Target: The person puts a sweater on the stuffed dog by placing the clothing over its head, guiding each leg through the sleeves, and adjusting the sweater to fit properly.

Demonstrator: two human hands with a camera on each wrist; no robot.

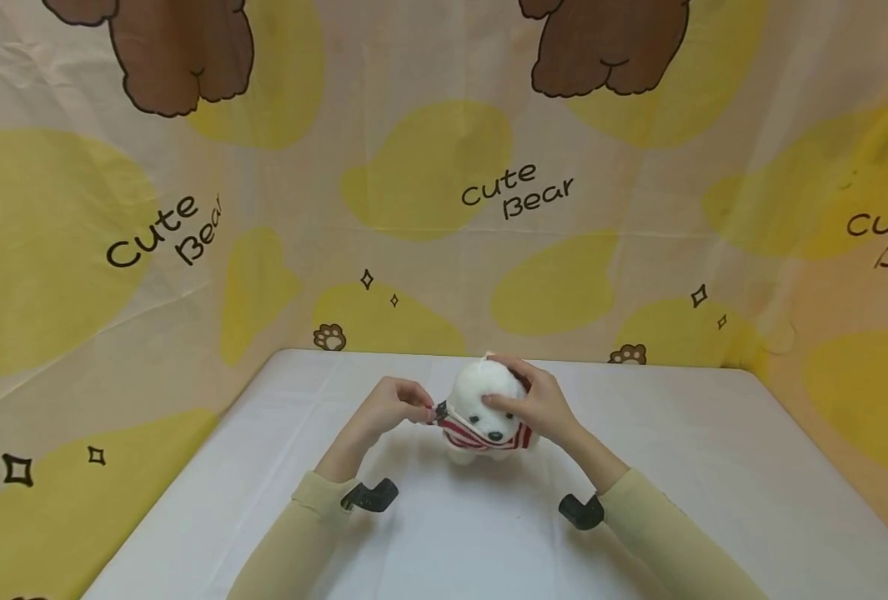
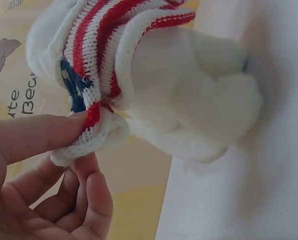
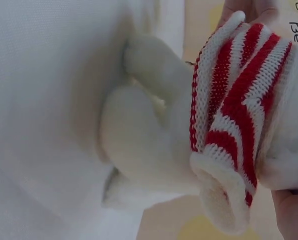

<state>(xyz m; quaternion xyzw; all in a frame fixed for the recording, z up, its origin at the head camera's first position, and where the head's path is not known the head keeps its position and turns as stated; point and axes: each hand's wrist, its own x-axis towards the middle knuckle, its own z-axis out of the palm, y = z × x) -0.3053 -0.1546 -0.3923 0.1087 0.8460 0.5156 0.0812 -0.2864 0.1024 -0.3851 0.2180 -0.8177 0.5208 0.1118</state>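
Note:
A white plush animal (image 1: 481,383) with dark eyes and nose stands on the table, facing me. Around its neck and upper body is a knitted sweater (image 1: 468,435) in red and white stripes, with a navy patch (image 2: 76,87) on one side. My left hand (image 1: 394,408) pinches a white-edged sleeve (image 2: 91,132) between thumb and fingers, pulling it out to the left. My right hand (image 1: 537,404) grips the plush head from the right, thumb across its face. In the right wrist view, the other sleeve's white cuff (image 3: 224,195) gapes. The plush legs (image 3: 133,130) show below the sweater.
A white table (image 1: 428,542) spreads beneath both forearms. Behind and beside it hangs a printed cloth (image 1: 413,250) with yellow blotches, bears and lettering. Black wrist mounts (image 1: 372,497) stick out from both sleeve cuffs, over the table.

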